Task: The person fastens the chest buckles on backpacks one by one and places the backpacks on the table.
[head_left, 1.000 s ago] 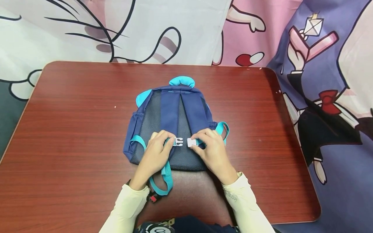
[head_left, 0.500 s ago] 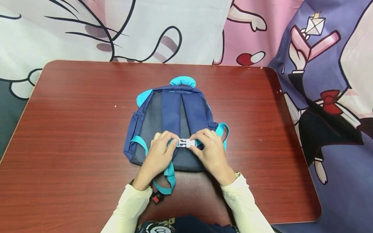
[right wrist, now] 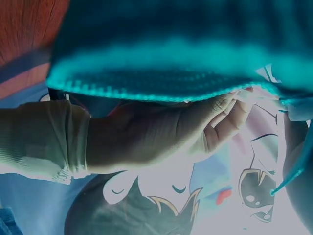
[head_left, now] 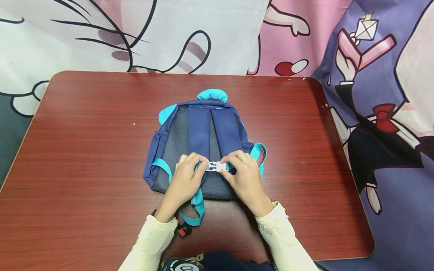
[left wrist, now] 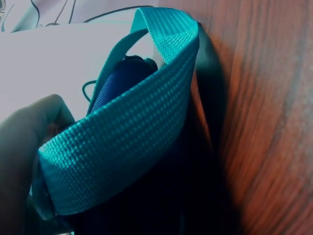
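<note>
Two hands, left hand [head_left: 184,180], right hand [head_left: 245,180], pinching joined buckle [head_left: 215,166]; backpack [head_left: 200,143]

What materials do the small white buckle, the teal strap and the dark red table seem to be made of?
Small white buckle: probably hard plastic, smooth and moulded. Teal strap: woven webbing, its ribbed weave visible. Dark red table: wood or wood-look laminate, grained and slightly glossy.

Item, as I see it from my station: backpack [head_left: 200,139] lying flat at the middle of the surface [head_left: 84,150], straps up, top end far. Buckle [head_left: 216,166] on its near half, joined. My left grip [head_left: 184,180] just left of the buckle, right grip [head_left: 245,180] just right. Strap loop [head_left: 194,210] trailing near. Printed cloth [head_left: 169,34] behind and right of the surface.
</note>
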Demonstrator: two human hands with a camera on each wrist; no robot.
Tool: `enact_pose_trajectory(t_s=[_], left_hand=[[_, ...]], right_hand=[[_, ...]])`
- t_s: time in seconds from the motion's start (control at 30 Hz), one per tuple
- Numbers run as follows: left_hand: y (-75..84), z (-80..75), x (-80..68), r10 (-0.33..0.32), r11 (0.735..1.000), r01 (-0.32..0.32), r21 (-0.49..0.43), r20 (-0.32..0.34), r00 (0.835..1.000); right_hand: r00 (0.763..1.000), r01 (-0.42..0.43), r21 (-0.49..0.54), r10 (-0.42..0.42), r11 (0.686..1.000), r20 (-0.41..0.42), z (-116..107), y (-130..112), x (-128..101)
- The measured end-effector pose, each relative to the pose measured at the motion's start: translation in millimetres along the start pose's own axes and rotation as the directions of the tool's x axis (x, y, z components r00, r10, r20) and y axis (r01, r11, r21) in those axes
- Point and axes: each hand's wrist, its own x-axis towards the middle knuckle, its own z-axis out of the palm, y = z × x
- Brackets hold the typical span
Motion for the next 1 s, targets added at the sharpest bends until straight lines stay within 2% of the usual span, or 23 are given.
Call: enact_pose_trajectory(t_s=[0.63,1.0], left_hand=[[0.4,3.0,0.0,0.019,1.000,-0.019,0.025,-0.008,1.000],[2.2,4.9,0.6,0.034,0.997,-0.034,0.070,-0.012,0.999]], right_hand=[[1.000,-0.004,-0.006,0.004,1.000,0.015,-0.1,-0.8,-0.6],[1.000,0.012,-0.071,-0.011,0.997,0.010,-0.3,-4.6,0.3]])
